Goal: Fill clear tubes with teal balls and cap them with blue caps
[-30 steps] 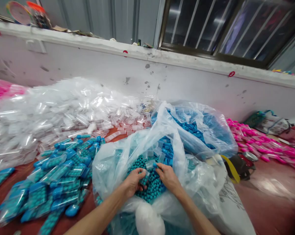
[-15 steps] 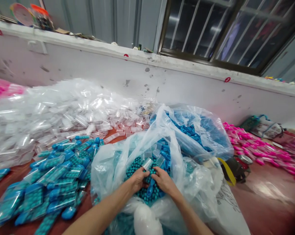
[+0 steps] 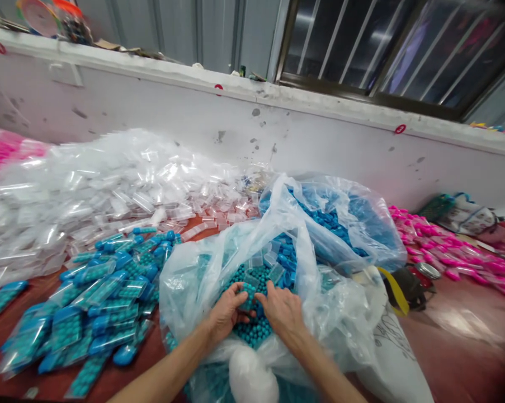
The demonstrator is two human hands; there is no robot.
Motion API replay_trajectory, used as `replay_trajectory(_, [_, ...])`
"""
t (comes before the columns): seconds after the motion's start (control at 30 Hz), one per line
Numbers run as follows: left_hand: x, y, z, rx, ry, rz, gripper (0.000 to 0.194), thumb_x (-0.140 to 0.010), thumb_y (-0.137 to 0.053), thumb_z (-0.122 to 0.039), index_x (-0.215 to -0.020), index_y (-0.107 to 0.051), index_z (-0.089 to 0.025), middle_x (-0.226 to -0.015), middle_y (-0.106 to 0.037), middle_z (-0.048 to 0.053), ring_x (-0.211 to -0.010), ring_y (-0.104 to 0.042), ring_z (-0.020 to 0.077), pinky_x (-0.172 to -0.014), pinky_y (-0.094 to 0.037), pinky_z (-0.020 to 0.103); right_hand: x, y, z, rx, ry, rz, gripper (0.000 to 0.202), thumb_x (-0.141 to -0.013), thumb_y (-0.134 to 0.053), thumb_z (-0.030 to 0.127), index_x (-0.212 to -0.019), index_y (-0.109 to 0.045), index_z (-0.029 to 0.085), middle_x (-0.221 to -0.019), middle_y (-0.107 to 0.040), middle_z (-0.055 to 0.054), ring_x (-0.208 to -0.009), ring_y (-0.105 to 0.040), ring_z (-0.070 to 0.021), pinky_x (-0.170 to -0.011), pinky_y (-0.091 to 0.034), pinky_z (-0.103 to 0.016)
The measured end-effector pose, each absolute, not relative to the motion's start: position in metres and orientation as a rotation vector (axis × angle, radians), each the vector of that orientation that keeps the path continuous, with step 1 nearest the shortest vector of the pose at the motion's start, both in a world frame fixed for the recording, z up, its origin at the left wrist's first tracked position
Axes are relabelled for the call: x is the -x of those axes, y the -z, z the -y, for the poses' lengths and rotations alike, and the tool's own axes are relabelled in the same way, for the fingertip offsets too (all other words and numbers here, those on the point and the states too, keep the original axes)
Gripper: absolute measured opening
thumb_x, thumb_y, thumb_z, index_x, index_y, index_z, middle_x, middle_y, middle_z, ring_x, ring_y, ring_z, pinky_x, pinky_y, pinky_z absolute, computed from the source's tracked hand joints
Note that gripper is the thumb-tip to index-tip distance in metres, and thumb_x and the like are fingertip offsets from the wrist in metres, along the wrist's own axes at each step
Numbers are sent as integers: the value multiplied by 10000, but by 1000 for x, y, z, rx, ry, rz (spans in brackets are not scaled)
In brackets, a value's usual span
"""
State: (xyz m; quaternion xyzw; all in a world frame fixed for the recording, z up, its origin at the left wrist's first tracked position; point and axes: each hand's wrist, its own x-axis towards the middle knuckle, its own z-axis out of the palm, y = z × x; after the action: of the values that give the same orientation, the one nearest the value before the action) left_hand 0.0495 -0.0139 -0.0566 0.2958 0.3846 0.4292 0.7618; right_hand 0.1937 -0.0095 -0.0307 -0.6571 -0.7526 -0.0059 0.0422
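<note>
Pinched in my left hand (image 3: 227,310) is a small clear plastic tube (image 3: 248,295), with teal beads showing through its wall. My right hand (image 3: 282,310) is beside it, fingers curled and fingertips close to the tube. A bit of blue shows near those fingertips, but what they hold is hidden. Both hands are inside an open clear plastic bag (image 3: 185,280). Loose teal beads (image 3: 254,333) lie under the hands. Behind them in the bag are blue caps (image 3: 286,257) and a clear empty tube (image 3: 276,272).
Bead-filled tubes with blue caps (image 3: 105,302) are piled at left, before a heap of clear empty tubes (image 3: 109,184). Another bag of blue pieces (image 3: 353,218) stands behind. Pink pieces (image 3: 449,246) spread at right on the red table (image 3: 466,330). A white knotted bundle (image 3: 252,375) is in front.
The tube in my left hand looked empty before and now shows teal beads. Both hands have shifted slightly; the blue piece under my right fingers is now mostly hidden.
</note>
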Motion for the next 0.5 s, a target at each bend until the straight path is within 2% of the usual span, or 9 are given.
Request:
replay_trajectory(0.1, [-50, 60, 13, -799, -988, -999, 382, -651, -625, -390, -906, -409, -205, -654, -555, -57, -452, -556, 86, -378, -339, 167, -185, 40, 10, 1984, 82, 2371, 321, -804, -541, 264, -1096, -545, 130, -907, -657, -138, -884, -596, -274, -739, -414, -355])
replay_trajectory(0.2, [-51, 61, 13, -920, -968, -1162, 348, -665, -586, -433, -868, -433, -196, -611, -537, -69, -369, -497, 64, -330, -285, 171, -190, 41, 4, 1961, -56, 2364, 327, -816, -463, 147, -1139, -515, 137, -964, -646, -125, -916, -590, -246, -772, -410, -341])
replay_trajectory(0.33, [-49, 60, 15, -844, -851, -1118, 370, -672, -555, -472, -873, -439, -185, -570, -531, -63, -384, -515, 78, -340, -301, 167, -205, 35, -4, 1855, -434, 2178, 433, -810, -471, 194, -1238, -425, 146, -995, -651, -112, -953, -592, -217, -797, -416, -296])
replay_trajectory(0.43, [-47, 61, 16, -798, -810, -1067, 414, -632, -594, -485, -861, -438, -177, -544, -515, -69, -342, -471, 63, -311, -254, 160, -209, 34, -6, 1672, -572, 2110, 353, -811, -465, 241, -1151, -523, 164, -1061, -631, -112, -1016, -560, -234, -869, -389, -326])
replay_trajectory(0.5, [-46, 62, 16, -806, -835, -1030, 435, -609, -627, -473, -870, -441, -179, -556, -504, -78, -321, -441, 44, -297, -218, 156, -208, 32, -5, 1538, -715, 2073, 322, -819, -430, 233, -1105, -563, 169, -1016, -645, -95, -957, -579, -217, -850, -404, -326])
